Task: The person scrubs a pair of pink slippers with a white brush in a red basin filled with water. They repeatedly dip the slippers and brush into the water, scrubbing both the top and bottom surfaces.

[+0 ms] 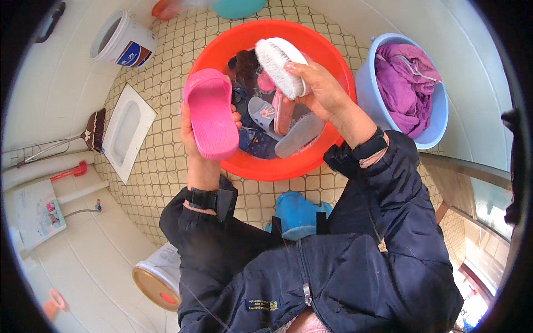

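Note:
A pink slide sandal (212,120) is gripped in my left hand (188,135), its footbed turned up towards me, over the left rim of a red plastic basin (333,54). My right hand (322,89) grips a white scrubbing brush (283,66) above the basin, bristles facing the sandal but apart from it. Below the brush lie a grey slipper with a hand-shaped decoration (262,114), a pink slipper (284,112) and a grey sole-shaped piece (300,135). Dark water and dark shoes or cloth (245,66) fill the basin's middle, partly hidden by the brush.
A blue tub (366,91) with purple cloth (404,87) stands at the right. Left are a squat toilet (127,133), a white bucket (125,41) and a broom (95,129). A blue plastic object (295,212) sits between my knees. A lidded bucket (160,274) stands lower left.

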Demonstrator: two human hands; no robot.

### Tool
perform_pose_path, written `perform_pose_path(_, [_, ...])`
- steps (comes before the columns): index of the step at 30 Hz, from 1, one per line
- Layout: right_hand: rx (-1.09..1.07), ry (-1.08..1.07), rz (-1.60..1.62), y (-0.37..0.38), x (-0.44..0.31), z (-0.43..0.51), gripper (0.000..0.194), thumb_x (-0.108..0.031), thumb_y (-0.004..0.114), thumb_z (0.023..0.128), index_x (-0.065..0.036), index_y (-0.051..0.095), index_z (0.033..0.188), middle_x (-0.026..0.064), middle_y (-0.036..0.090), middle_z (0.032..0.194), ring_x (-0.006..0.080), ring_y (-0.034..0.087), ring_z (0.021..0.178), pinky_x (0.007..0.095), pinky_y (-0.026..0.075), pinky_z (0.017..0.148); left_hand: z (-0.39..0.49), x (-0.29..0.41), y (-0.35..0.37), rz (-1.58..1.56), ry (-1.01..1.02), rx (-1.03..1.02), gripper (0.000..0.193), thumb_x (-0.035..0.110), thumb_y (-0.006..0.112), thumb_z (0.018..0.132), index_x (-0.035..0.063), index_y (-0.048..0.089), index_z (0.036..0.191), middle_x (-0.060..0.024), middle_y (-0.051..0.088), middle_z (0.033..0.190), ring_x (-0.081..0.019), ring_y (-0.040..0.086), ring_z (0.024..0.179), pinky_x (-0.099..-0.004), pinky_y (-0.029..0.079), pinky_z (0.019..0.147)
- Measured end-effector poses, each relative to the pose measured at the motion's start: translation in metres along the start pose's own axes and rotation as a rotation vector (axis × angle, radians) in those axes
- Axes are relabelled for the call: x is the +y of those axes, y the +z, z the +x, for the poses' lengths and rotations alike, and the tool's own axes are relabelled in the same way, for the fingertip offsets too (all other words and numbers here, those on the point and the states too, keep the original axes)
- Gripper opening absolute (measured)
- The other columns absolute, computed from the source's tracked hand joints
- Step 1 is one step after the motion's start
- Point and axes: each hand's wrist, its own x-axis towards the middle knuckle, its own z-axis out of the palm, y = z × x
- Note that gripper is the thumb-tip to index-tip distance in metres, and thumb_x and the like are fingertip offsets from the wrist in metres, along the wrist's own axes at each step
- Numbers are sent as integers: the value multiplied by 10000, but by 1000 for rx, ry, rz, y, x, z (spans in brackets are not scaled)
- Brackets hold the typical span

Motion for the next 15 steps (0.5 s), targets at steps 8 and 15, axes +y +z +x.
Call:
perform_pose_path(8, [114, -26, -87, 5, 5, 2, 523, -182, 639, 913, -43, 536, 1407, 56, 648, 1172, 160, 632, 1004, 322, 513, 825, -8, -11, 27, -128, -114, -33, 820, 702, 375, 996, 9, 480, 1422, -263, 633, 1098, -373, 638, 883, -463, 590, 744])
perform_pose_path(15, [66, -11, -123, -11, 5, 10, 548, -192, 649, 864, -21, 550, 1376, 80, 638, 1159, 177, 619, 1008, 320, 504, 865, -14, -16, 42, -67, -188, -40, 827, 711, 366, 992, 6, 491, 1405, -263, 657, 1093, -374, 701, 846, -438, 615, 686])
